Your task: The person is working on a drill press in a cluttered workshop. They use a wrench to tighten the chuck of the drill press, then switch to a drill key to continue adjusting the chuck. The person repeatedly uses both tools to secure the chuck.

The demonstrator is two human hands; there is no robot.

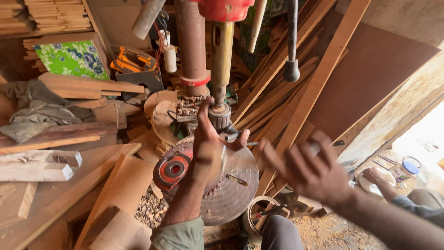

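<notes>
Your left hand [210,139] is up at the drill chuck [219,115], fingers curled around its lower body, with a chuck key or short metal rod [238,138] sticking out to the right just under your thumb. The chuck hangs from the spindle [222,51] of the drill press, directly above the round metal table [231,185], near the middle of the scene. Your right hand [307,169] is blurred, to the right of the chuck and apart from it, fingers spread wide and holding nothing that I can make out.

Here is what could go wrong. If the spindle turns while your fingers wrap the chuck, they get dragged round; I cannot see a switch or tell whether power is off. If the key is left seated in the chuck, it flies out on start-up, and your face is right above it. The feed lever knob [291,70] hangs just above and to the right, so a fast move of your right hand could knock it and drive the spindle down on your left. Your rolled sleeve [180,234] sits near the table edge and could catch. The stacked wood planks [296,92] lean close on the far right, and a nudge could slide them onto the table. Another person's hand [377,178] works low at the right, within reach of anything thrown
</notes>
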